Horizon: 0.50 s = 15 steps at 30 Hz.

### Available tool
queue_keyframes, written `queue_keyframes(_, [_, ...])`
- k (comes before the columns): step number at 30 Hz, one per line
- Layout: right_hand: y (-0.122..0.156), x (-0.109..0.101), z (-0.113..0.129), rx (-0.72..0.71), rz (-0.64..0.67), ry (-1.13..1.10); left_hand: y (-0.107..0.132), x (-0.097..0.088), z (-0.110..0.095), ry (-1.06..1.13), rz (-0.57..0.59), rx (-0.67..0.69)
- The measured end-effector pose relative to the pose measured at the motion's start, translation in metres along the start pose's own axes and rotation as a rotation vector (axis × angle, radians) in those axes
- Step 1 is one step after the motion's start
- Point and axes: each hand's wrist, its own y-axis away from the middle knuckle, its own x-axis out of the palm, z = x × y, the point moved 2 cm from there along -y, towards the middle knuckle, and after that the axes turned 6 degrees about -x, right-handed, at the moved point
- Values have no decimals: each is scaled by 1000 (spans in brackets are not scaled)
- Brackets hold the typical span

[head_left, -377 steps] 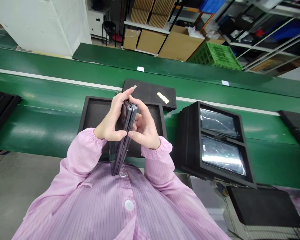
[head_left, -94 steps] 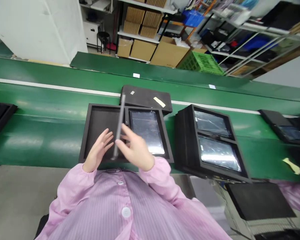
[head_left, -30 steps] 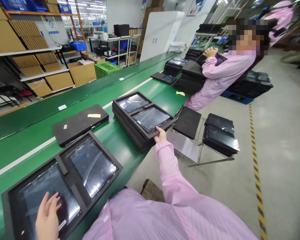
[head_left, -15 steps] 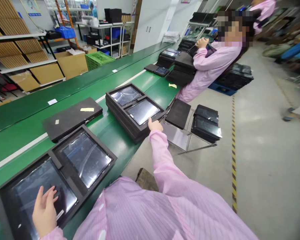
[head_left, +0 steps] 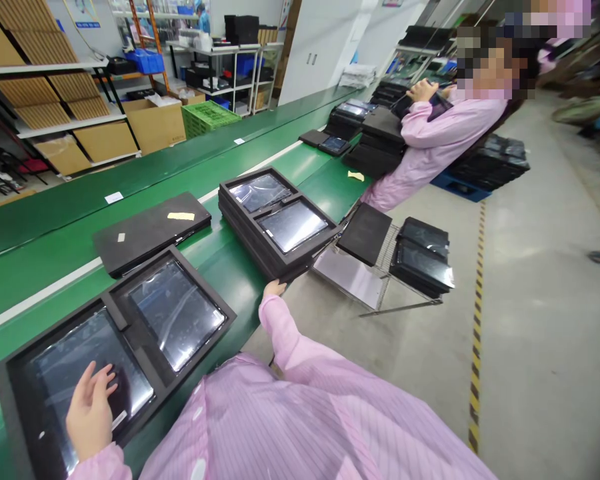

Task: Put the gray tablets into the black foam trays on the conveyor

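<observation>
The right hand (head_left: 274, 287) is at the lower near corner of the stack of trays (head_left: 247, 243), reached out along the edge of the green bench (head_left: 230, 277); its fingers look curled by the bottom edge, but I cannot tell whether they have closed on it or only touch it. The left hand (head_left: 91, 413) is loosely spread with nothing pinched in it, over the left screen (head_left: 87, 340) of the near tray (head_left: 200, 283); whether it touches the glass is unclear. That tray lies flat on the bench with both slots filled, the right screen (head_left: 177, 313) sitting in the other slot. The stack rests on the bench too, its top tray showing 2 more screens (head_left: 296, 227). Beyond the near tray lies a black slab (head_left: 140, 233) bearing 2 bits of tape. My judgement is that the step in hand is handling the stack at its base, the near tray being already filled. Moving the stack would call for a firm hold low down, both hands if lifted, and keeping the trays level so that no screen slides.
</observation>
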Motion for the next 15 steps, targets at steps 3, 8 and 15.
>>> queue_keyframes(3, [9, -1, -9, -83, -18, 73, -1, -1, 2, -11, 2, -10])
queue_keyframes(8, [-3, -14, -16, -218, -17, 144, 0, -3, 6, -29, -1, -35])
queue_keyframes(15, [-39, -39, -19, -302, 19, 140, 3, -6, 7, -50, -31, -58])
